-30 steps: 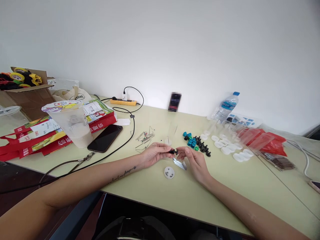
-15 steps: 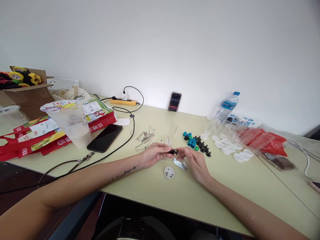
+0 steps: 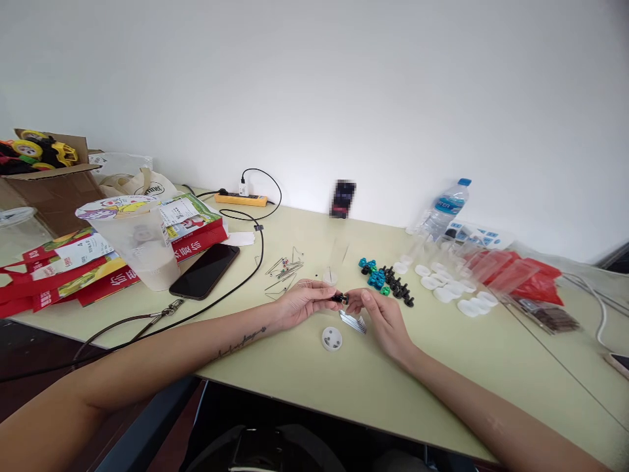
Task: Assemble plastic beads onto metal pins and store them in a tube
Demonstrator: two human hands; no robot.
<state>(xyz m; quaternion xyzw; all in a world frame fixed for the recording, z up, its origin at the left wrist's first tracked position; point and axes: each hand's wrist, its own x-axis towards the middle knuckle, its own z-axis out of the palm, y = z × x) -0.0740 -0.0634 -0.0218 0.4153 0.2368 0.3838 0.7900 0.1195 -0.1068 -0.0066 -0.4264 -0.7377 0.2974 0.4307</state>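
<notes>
The work looks partway through, as far as one can judge; a black piece is in hand and not yet set down, and plenty of loose parts lie about; whether anything is fitted to the piece is too small to tell. The piece is between the two hands, above the tabletop, in from the middle of its near edge; the left hand has its grip pressed together, thumb and fingers pinching the piece; the right hand has curled fingers at the other end of the piece, but one cannot tell whether that grip pinches it or only rests near it. A white dish with small bits inside sits toward the near edge; metal strips lie just beyond it, beside the right hand; wires lie toward the far edge, left of the middle; blue parts, black studs and white discs spread toward the right edge, untouched by either hand.
</notes>
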